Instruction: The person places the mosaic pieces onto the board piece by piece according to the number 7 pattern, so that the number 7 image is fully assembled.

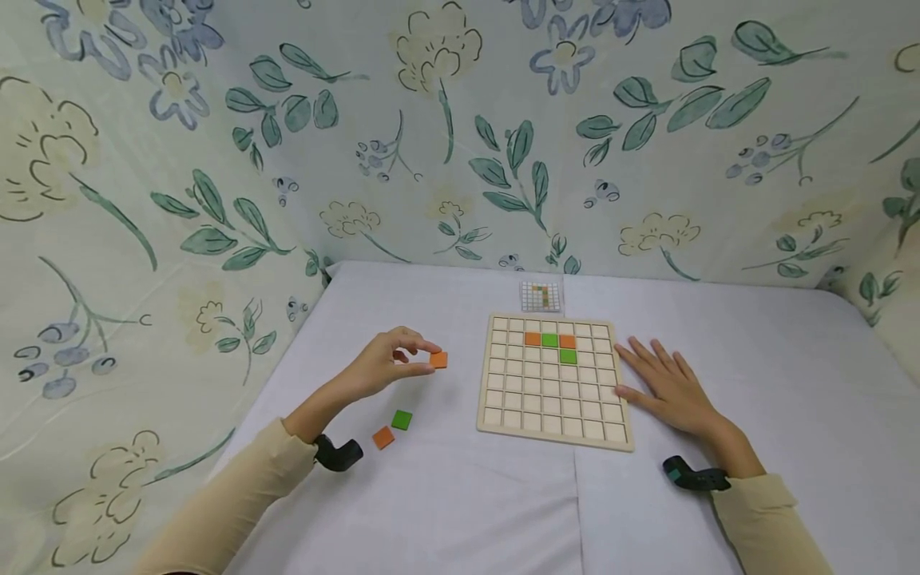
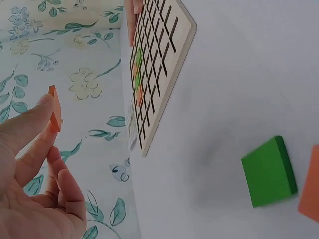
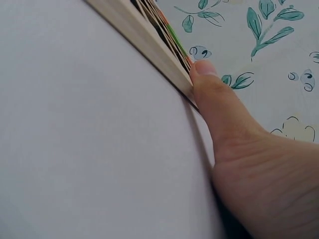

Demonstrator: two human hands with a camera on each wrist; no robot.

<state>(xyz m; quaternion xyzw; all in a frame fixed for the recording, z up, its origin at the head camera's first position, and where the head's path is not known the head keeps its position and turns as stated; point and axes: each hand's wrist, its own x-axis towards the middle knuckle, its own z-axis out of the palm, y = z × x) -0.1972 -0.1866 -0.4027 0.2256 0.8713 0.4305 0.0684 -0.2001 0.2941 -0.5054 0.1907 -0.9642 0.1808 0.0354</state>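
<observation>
My left hand [image 1: 384,363] pinches an orange square tile [image 1: 438,360] between thumb and fingers, above the white cloth left of a wooden grid board [image 1: 532,403]. In the left wrist view that tile [image 2: 55,109] is seen nearly edge-on. Several orange and green tiles sit in the board's upper cells, among them a lower green tile [image 1: 568,356]. My right hand [image 1: 668,387] lies flat with fingers spread, its thumb and fingertips touching the board's right edge. The right wrist view shows the thumb [image 3: 219,99] against the board's side.
On the cloth below my left hand lie a loose green tile [image 1: 402,419] and a loose orange tile [image 1: 384,438]. A small printed grid card [image 1: 541,296] lies behind the board. Flower-patterned fabric [image 1: 446,160] hangs behind the table.
</observation>
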